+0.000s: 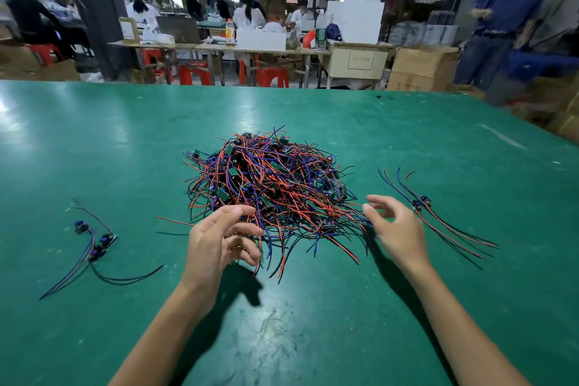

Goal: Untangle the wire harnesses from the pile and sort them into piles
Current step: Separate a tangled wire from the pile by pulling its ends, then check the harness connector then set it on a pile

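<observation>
Wires in red, blue and black lie heaped in a tangled pile [269, 185] at the middle of a green table [407, 135], with small green circuit boards and dark parts caught among the strands. The left hand [219, 238] reaches into the near edge of this pile, palm turned toward the right, its fingers loosely curled among the loose wire ends; whether they actually pinch a strand cannot be told. The right hand [394, 229] hovers at the pile's near right edge, fingers spread and relaxed, holding nothing that shows, though it is slightly blurred. Well to the left of the heap lies a small sorted group [94, 244] of blue and black wires joined to dark parts. To the right, just past the right hand, lies another small group [438, 219] with red, blue and black wires fanned out toward the near edge. Beyond the far edge of the table stand work tables [219, 47] with seated workers, red stools [194, 72] beneath them, cardboard boxes [419, 69], and a person in blue clothing [501, 25] standing at the far right.
</observation>
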Motion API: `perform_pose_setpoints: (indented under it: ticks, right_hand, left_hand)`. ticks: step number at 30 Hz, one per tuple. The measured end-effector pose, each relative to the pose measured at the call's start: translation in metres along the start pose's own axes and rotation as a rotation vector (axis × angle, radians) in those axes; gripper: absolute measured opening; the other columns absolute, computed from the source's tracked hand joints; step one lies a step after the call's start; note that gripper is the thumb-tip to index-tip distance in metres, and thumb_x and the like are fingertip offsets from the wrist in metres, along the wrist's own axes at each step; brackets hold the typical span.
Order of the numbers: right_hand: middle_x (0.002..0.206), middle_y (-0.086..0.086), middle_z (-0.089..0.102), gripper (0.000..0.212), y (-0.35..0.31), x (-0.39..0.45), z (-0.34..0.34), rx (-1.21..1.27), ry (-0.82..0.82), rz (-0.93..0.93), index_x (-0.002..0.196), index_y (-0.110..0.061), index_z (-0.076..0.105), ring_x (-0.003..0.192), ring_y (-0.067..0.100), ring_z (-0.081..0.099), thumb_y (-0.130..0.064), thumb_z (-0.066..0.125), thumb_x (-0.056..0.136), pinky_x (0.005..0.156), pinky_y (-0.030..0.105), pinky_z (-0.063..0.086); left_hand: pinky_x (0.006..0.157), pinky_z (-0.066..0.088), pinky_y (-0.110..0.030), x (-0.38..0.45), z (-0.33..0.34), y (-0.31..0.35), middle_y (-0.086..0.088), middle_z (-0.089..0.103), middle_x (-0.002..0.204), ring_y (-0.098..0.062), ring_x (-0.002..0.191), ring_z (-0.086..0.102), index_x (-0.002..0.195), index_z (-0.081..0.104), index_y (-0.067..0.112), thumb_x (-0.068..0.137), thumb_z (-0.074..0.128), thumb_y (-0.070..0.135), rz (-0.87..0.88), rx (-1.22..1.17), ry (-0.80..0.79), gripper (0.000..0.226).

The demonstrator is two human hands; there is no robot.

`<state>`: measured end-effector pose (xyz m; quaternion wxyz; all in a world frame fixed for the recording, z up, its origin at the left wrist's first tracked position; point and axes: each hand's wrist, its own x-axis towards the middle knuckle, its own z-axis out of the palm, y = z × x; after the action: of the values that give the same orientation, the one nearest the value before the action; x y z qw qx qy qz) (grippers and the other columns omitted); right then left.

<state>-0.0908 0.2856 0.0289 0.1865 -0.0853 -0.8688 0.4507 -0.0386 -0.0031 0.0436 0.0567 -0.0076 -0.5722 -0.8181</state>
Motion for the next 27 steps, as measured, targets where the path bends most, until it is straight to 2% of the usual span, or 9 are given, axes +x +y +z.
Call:
perform_pose_setpoints:
  ticks: [2,4,8,10,13,16,19,24,27]
  right_hand:
    - [0.118,0.000,0.070,0.034,0.001,-0.001,0.012,-0.300,-0.044,-0.066,0.124,-0.023,0.071,0.112,0.026,0.061,-0.042,0.062,0.098,0.100,0.041,0.046]
    - [0.115,0.005,0.072,0.032,0.001,0.000,0.017,-0.372,-0.027,-0.054,0.119,-0.023,0.074,0.110,0.031,0.062,-0.043,0.060,0.098,0.096,0.040,0.047]
    - [0.086,-0.001,0.075,0.013,0.003,0.001,0.006,-0.054,-0.037,-0.011,0.104,-0.025,0.078,0.087,0.024,0.071,-0.026,0.070,0.094,0.077,0.031,0.050]
    - [0.085,0.002,0.075,0.017,0.001,-0.001,-0.004,0.170,-0.080,0.034,0.107,-0.025,0.075,0.071,0.020,0.069,-0.015,0.069,0.095,0.065,0.033,0.055]
    - [0.084,0.002,0.074,0.020,-0.007,-0.006,-0.018,0.545,-0.124,0.199,0.107,-0.024,0.074,0.054,0.008,0.060,-0.011,0.071,0.092,0.046,0.021,0.050]
    - [0.085,-0.004,0.074,0.028,-0.014,-0.008,-0.030,0.809,-0.255,0.338,0.111,-0.025,0.073,0.059,0.006,0.065,-0.015,0.074,0.085,0.047,0.017,0.051]
    - [0.085,-0.006,0.071,0.042,-0.018,-0.011,-0.035,0.999,-0.413,0.355,0.118,-0.025,0.069,0.067,0.006,0.068,-0.018,0.074,0.077,0.053,0.017,0.055]
    - [0.087,-0.002,0.072,0.041,-0.025,-0.023,-0.024,0.999,-0.591,0.222,0.115,-0.032,0.072,0.073,0.008,0.070,-0.019,0.080,0.077,0.055,0.020,0.056]
    - [0.089,-0.002,0.073,0.050,-0.032,-0.033,-0.017,0.945,-0.688,0.140,0.117,-0.036,0.073,0.076,0.010,0.072,-0.033,0.089,0.070,0.060,0.020,0.056]
  left_hand:
    - [0.042,0.049,-0.029,-0.001,0.001,-0.001,-0.023,0.068,0.076,-0.027,0.044,0.058,0.094,0.073,0.006,0.089,0.060,0.026,0.002,0.006,-0.011,0.024]
    - [0.041,0.049,-0.029,-0.002,0.001,-0.002,-0.024,0.068,0.076,-0.027,0.044,0.058,0.095,0.072,0.005,0.087,0.061,0.026,0.000,0.011,-0.017,0.025]
    - [0.042,0.050,-0.028,-0.002,0.003,-0.005,-0.024,0.067,0.076,-0.027,0.044,0.058,0.095,0.072,0.005,0.095,0.058,0.017,-0.003,0.028,-0.037,0.018]
    - [0.042,0.050,-0.028,-0.002,0.003,-0.006,-0.023,0.068,0.075,-0.027,0.044,0.058,0.091,0.074,0.009,0.094,0.059,0.017,0.004,0.037,-0.057,0.018]
    - [0.042,0.050,-0.028,-0.003,0.004,-0.005,-0.021,0.069,0.075,-0.027,0.044,0.058,0.092,0.073,0.008,0.095,0.058,0.016,0.007,0.059,-0.076,0.017]
    - [0.041,0.050,-0.027,-0.004,0.006,-0.006,-0.021,0.068,0.075,-0.027,0.044,0.058,0.096,0.070,0.002,0.097,0.056,0.012,0.000,0.077,-0.075,0.017]
    - [0.041,0.050,-0.028,-0.008,0.010,-0.007,-0.021,0.067,0.073,-0.026,0.044,0.057,0.096,0.070,0.001,0.096,0.057,0.010,0.010,0.098,-0.100,0.015]
    - [0.041,0.049,-0.028,-0.027,0.028,-0.022,-0.017,0.072,0.077,-0.027,0.046,0.060,0.104,0.073,0.012,0.099,0.060,0.013,0.022,0.300,-0.263,0.014]
    - [0.047,0.052,-0.030,-0.038,0.040,-0.032,-0.006,0.073,0.101,-0.028,0.063,0.070,0.123,0.066,0.023,0.096,0.069,0.017,0.034,0.437,-0.369,0.028]
